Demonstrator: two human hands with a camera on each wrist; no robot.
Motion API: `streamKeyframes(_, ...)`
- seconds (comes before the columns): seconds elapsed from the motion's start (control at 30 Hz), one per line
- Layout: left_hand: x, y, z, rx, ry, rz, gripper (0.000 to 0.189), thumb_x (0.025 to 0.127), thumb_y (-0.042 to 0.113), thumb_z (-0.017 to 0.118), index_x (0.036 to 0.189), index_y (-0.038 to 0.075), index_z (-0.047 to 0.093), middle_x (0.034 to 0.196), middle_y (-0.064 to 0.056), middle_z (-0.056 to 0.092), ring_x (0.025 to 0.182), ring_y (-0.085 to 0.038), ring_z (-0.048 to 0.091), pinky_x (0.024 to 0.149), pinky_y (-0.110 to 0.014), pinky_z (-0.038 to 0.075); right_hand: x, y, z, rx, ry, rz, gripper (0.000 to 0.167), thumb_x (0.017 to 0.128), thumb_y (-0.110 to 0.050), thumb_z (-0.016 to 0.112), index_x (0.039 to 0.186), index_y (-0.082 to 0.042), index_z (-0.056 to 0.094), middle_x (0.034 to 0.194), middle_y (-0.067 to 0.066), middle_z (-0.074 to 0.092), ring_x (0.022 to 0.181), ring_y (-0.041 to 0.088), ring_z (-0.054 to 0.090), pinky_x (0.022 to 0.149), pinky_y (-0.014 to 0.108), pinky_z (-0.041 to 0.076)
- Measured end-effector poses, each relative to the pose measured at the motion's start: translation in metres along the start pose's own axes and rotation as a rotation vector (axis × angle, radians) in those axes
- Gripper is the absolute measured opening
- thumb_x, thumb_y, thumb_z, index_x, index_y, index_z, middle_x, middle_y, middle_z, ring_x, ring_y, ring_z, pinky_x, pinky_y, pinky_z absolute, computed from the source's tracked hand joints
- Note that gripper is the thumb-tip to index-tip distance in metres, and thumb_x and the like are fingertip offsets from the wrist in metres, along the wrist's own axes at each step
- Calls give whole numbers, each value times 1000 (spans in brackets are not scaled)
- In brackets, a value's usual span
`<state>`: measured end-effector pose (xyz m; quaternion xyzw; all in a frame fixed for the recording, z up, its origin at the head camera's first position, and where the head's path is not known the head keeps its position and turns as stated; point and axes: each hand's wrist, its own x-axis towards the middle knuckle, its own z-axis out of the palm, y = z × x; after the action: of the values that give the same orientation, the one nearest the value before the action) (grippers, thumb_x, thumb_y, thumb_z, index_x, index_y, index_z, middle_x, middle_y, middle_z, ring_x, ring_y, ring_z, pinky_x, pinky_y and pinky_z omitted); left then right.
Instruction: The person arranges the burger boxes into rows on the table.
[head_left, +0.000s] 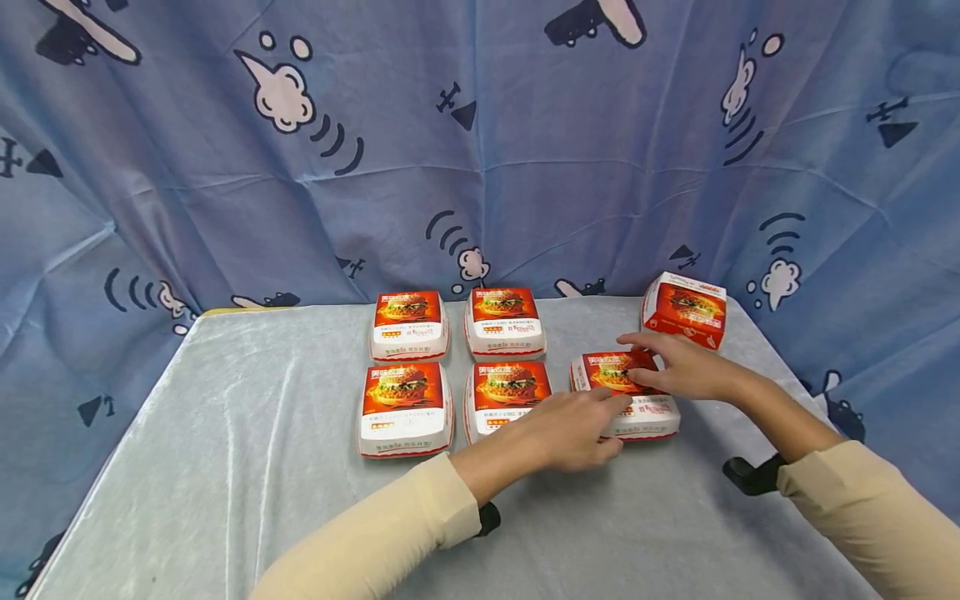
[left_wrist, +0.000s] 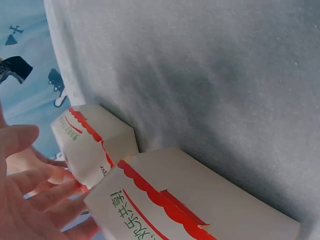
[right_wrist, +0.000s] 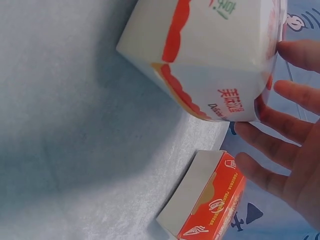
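Observation:
A closed burger box [head_left: 647,422] with a burger picture on its lid lies at the front right of the group. My right hand [head_left: 686,367] reaches over its right side, fingers extended and touching the top edge in the right wrist view. My left hand [head_left: 577,425] is at its left front, its fingertips at the lid. In the left wrist view the left fingers [left_wrist: 45,197] are spread loosely beside the boxes. A neighbouring burger box [head_left: 506,387] is partly covered by my left wrist. Behind my right hand a red-sided burger box [head_left: 686,310] stands turned at an angle.
Two burger boxes stand along the back, one at the left [head_left: 408,327] and one beside it [head_left: 504,323]. Another burger box [head_left: 405,410] is at the front left. All lie on a grey cloth-covered table [head_left: 300,467], with a blue patterned curtain [head_left: 420,150] behind.

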<state>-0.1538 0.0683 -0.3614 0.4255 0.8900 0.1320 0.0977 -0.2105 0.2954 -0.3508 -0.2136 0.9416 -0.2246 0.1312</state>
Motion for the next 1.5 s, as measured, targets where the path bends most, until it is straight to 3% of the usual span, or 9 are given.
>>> streamKeyframes(1.03, 1, 0, 3, -31, -48, 7, 57, 97, 36, 62, 150, 21, 44, 147, 3, 47, 124, -9, 52, 103, -29, 45, -4, 4, -4, 11, -17, 10, 55, 94, -24, 69, 138, 3, 52, 130, 22, 59, 112, 36, 57, 95, 63, 46)
streamKeyframes(1.37, 0, 2, 2, -15, -32, 21, 56, 98, 36, 61, 149, 21, 45, 144, 3, 50, 121, -7, 52, 100, -28, 46, -5, 5, -6, 11, -26, 11, 54, 94, -24, 69, 137, 3, 53, 122, 17, 63, 106, 30, 59, 93, 60, 48)
streamKeyframes(1.5, 0, 2, -2, -18, -26, 20, 56, 98, 35, 59, 150, 21, 44, 146, 3, 48, 125, -7, 51, 101, -28, 46, -6, 8, -9, 19, -6, 11, 54, 95, -24, 68, 138, 3, 52, 123, 20, 63, 108, 34, 60, 93, 59, 49)
